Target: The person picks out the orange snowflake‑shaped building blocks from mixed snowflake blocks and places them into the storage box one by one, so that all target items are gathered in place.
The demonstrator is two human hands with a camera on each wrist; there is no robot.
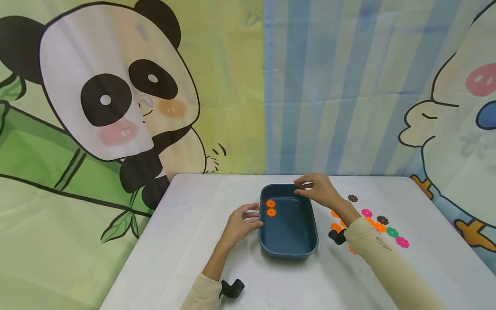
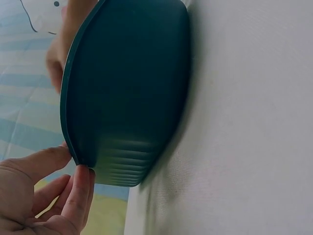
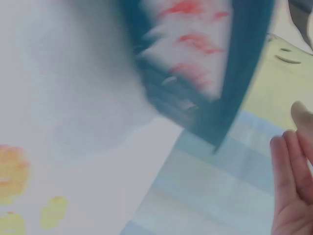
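A dark blue-green rectangular tray (image 1: pixel 288 232) stands on the white table. Inside it, near the left wall, lie two orange flower-shaped pieces (image 1: pixel 271 212), one behind the other. My left hand (image 1: pixel 239 224) holds the tray's left rim between thumb and fingers, closely seen in the left wrist view. Over the tray's far right corner is my right hand (image 1: pixel 318 189), thumb and fingers close together. A dark patch shows between those fingers; whether it is a small piece or the tray behind cannot be told. In the right wrist view the right fingers (image 3: pixel 282 166) look fairly straight.
Right of the tray, partly behind my right forearm, are scattered flower pieces: orange (image 1: pixel 380 227), pink (image 1: pixel 402 242), green (image 1: pixel 392 232) and dark brown (image 1: pixel 352 198). A curtain (image 1: pixel 317 86) printed with cartoon animals hangs behind the table (image 1: pixel 186 228).
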